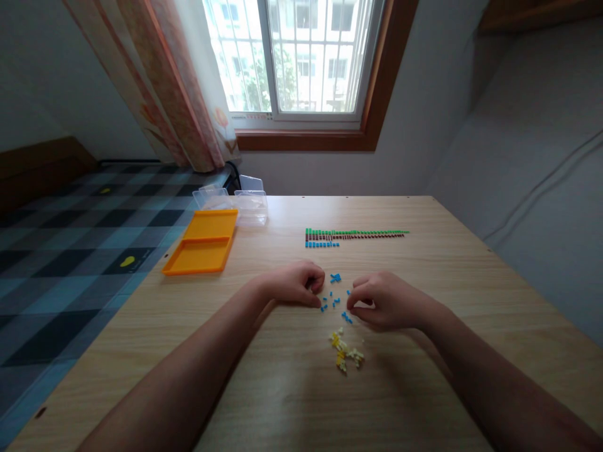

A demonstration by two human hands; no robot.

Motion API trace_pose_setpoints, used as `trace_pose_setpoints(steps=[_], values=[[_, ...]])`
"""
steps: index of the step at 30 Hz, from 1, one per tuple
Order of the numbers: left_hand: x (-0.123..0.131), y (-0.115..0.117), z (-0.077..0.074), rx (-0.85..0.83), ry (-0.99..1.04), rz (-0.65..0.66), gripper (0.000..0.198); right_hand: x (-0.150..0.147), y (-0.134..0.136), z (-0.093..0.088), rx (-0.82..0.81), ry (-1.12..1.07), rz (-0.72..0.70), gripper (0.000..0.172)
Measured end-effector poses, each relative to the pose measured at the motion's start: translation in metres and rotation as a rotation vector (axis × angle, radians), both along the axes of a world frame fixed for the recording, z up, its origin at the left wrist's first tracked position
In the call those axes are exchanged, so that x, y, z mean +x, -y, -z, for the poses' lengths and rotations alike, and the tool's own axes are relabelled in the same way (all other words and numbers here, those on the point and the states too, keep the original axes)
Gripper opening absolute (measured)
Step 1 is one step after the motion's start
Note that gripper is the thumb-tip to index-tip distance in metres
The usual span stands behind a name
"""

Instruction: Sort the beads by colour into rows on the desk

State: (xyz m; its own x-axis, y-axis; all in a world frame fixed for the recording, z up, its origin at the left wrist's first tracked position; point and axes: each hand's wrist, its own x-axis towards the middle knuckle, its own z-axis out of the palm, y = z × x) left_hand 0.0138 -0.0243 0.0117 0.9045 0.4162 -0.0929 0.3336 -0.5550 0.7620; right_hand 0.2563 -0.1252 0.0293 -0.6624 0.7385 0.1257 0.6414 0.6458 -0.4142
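Note:
Small blue pieces (335,277) lie scattered on the wooden table between my two hands. My left hand (301,284) rests at their left side, fingers curled, its fingertips beside a few blue bits; anything inside it is too small to tell. On the right, my right hand (372,298) has thumb and forefinger pinched together at the edge of the blue pieces, and what they hold is hidden. Nearer to me lies a pile of yellow and cream pieces (343,353). Beyond the hands, green pieces (325,232), brown pieces (353,237) and blue pieces (321,245) form rows.
An open orange tray (204,239) lies at the table's left edge. Clear plastic boxes (249,207) stand behind it. A bed with a checked cover (89,232) is at the left, and a window (311,63) is beyond the table (273,383).

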Motion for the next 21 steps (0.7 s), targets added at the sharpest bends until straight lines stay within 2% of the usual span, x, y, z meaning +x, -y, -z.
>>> trace_pose_setpoints(steps=[5, 11, 14, 17, 21], values=[[0.001, 0.002, -0.004, 0.080, -0.014, 0.019, 0.028, 0.000, -0.001, 0.001, 0.036, -0.001, 0.018, 0.018], [0.001, 0.001, -0.007, -0.031, 0.050, 0.091, 0.013, 0.006, -0.006, 0.006, 0.097, 0.001, 0.092, 0.017], [0.001, 0.001, -0.009, -0.031, 0.055, 0.125, 0.009, 0.013, -0.013, 0.010, 0.158, -0.040, 0.159, 0.017], [0.002, 0.002, -0.009, -0.009, 0.029, 0.121, 0.006, 0.018, -0.019, 0.015, 0.209, -0.072, 0.238, 0.015], [0.001, 0.002, -0.006, 0.004, 0.021, 0.080, 0.009, 0.021, -0.023, 0.023, 0.201, -0.080, 0.307, 0.015]])
